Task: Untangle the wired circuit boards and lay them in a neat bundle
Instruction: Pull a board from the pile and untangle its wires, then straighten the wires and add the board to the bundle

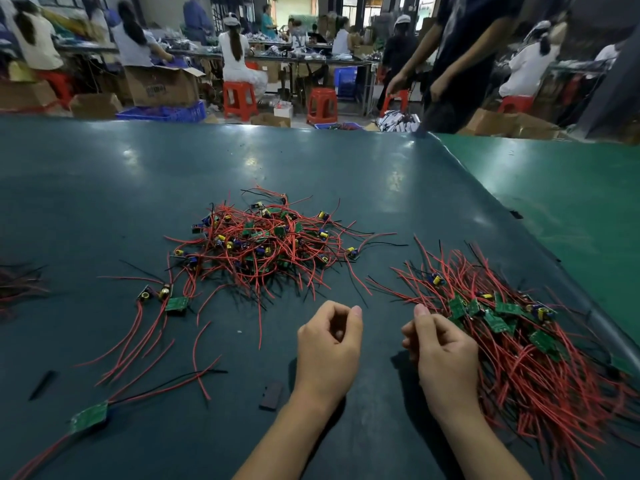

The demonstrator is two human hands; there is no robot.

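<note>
A tangled pile of small green circuit boards (270, 244) with red and black wires lies mid-table. To the right, a bundle of boards (519, 341) lies with its wires running roughly the same way. My left hand (329, 341) hovers in front of the pile, fingers loosely curled, with nothing visible in it. My right hand (440, 348) is beside the bundle's left edge, also loosely curled, and I see nothing in it. Some loose wired boards (176, 304) lie at the left, and a single board (89, 415) lies near the front left.
A small dark block (271, 396) and a black strip (43, 384) lie on the dark mat (138, 188). More wires (17, 285) show at the far left edge. A lighter green mat (571, 188) covers the right. A person (460, 64) stands at the table's far edge.
</note>
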